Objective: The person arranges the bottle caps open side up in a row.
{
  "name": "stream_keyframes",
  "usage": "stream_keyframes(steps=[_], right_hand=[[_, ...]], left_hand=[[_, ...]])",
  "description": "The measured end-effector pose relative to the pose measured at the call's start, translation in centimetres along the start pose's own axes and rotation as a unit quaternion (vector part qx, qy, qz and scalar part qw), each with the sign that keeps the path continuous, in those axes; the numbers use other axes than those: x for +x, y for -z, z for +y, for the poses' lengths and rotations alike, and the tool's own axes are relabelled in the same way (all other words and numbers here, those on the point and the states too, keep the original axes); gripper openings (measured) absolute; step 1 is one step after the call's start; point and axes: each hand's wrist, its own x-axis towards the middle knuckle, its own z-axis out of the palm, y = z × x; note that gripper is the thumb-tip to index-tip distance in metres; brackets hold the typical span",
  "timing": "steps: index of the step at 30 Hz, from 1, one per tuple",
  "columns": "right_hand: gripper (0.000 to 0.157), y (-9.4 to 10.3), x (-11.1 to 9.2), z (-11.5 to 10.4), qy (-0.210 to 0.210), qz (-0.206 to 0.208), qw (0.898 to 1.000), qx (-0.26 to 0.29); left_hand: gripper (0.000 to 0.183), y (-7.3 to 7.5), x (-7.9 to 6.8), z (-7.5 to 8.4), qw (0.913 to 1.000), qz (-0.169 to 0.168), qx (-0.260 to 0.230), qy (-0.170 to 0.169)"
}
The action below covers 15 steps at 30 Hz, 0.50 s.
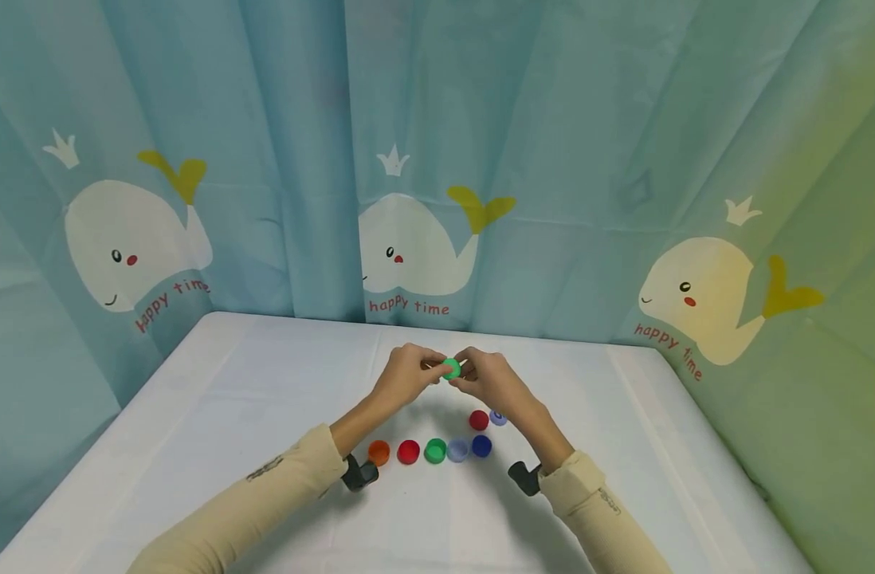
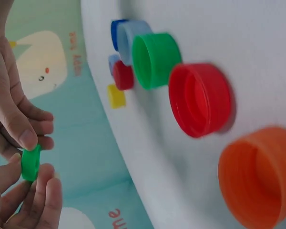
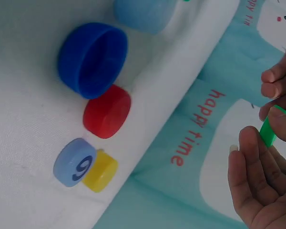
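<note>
Over the table, a green bottle cap (image 1: 452,368) is held up between both hands. My left hand (image 1: 406,375) pinches its left side with thumb and fingers. From the other side my right hand (image 1: 491,379) pinches it too. In the left wrist view the green cap (image 2: 31,163) stands on edge between the two hands' fingertips. The right wrist view shows only part of the green cap (image 3: 271,128), as fingers cover the rest. Below the hands lies a row of hollow-side-up caps: orange (image 1: 379,453), red (image 1: 409,452), green (image 1: 435,451), pale blue (image 1: 457,450) and dark blue (image 1: 482,446).
Behind the row's right end lie a red cap (image 1: 479,420), a pale blue cap with a dark mark (image 3: 75,162) and a yellow cap (image 3: 101,171). The white table (image 1: 265,414) ends at a whale-printed curtain (image 1: 552,159).
</note>
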Motion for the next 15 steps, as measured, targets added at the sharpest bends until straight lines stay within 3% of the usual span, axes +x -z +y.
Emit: stream_keyframes(steps=[5,15], right_hand=[[0.03,0.2,-0.7,-0.6,0.007,0.01,1.0,0.01],[0.03,0.4,-2.0,-1.1,0.042,0.026,0.998,0.027]], left_hand=[[0.024,0.0,-0.9,0.6,0.9992,0.012,-0.037,0.002],[0.03,0.1,-2.3,0.8,0.9978,0.021,-0.063,0.007]])
